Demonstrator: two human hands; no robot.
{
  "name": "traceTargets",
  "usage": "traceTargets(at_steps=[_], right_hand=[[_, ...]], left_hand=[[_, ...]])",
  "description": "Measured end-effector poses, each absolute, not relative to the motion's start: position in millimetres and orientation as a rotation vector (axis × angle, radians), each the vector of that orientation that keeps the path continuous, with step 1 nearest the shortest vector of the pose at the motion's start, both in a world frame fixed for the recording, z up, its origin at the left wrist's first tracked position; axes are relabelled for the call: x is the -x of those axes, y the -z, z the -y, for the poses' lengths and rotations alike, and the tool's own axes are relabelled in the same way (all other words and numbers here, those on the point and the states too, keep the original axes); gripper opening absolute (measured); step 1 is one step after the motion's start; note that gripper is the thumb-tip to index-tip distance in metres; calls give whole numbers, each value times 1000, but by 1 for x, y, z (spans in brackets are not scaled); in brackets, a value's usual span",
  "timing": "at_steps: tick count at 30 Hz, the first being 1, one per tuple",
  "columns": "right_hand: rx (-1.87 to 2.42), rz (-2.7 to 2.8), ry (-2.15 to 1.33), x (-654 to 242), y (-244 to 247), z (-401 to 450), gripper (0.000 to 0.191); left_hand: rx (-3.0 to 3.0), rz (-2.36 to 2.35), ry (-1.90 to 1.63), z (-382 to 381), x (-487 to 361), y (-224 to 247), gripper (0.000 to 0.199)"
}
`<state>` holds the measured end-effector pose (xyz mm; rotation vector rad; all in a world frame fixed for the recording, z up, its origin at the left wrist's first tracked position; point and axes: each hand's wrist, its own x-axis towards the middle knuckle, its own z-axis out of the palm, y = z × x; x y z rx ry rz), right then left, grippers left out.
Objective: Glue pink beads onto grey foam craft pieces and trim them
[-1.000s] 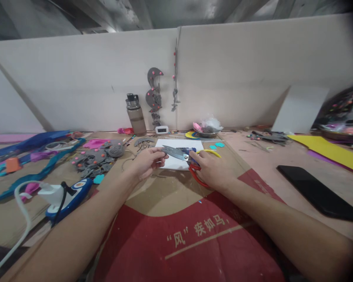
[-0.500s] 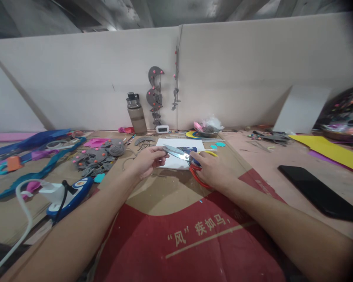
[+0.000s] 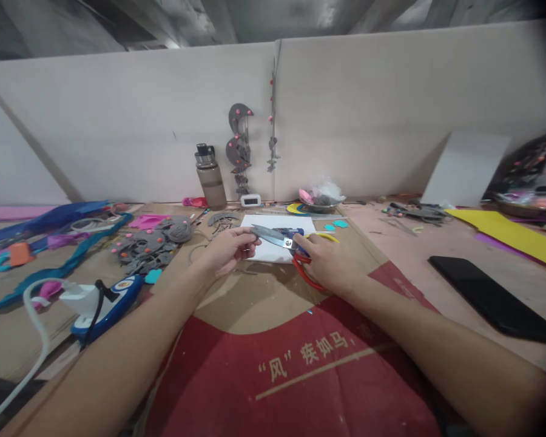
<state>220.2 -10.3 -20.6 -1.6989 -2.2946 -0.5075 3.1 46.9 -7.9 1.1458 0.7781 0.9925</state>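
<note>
My right hand is wrapped round the red handle of a pair of scissors. Their metal blades point left, close together, above a white sheet. At the blade tips, the thumb and fingers of my left hand are pinched together; what they hold, if anything, is too small to make out. Behind the blades lies a dark blue object, partly covered. Something yellow and curved shows past my right hand.
Grey felt pieces with pink dots lie left, near a power strip with a white cable. A bottle, small clock and bowl stand along the back wall. A black phone rests right; red-printed cardboard covers the front.
The blades have turned slightly and look darker. Both hands stay in nearly the same place, the left still pinched at the tips.
</note>
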Motion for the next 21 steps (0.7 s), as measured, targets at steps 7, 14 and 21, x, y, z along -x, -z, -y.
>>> traceTargets(at_steps=[7, 14, 21], right_hand=[[1707, 2293, 516, -220, 21, 11, 36], [1700, 2295, 515, -221, 20, 11, 35], [1732, 2301, 477, -219, 18, 11, 35]], left_hand=[[-1153, -785, -993, -47, -3, 8, 4], [-1149, -791, -991, -45, -3, 6, 4], [-1147, -772, -978, -46, -3, 7, 7]])
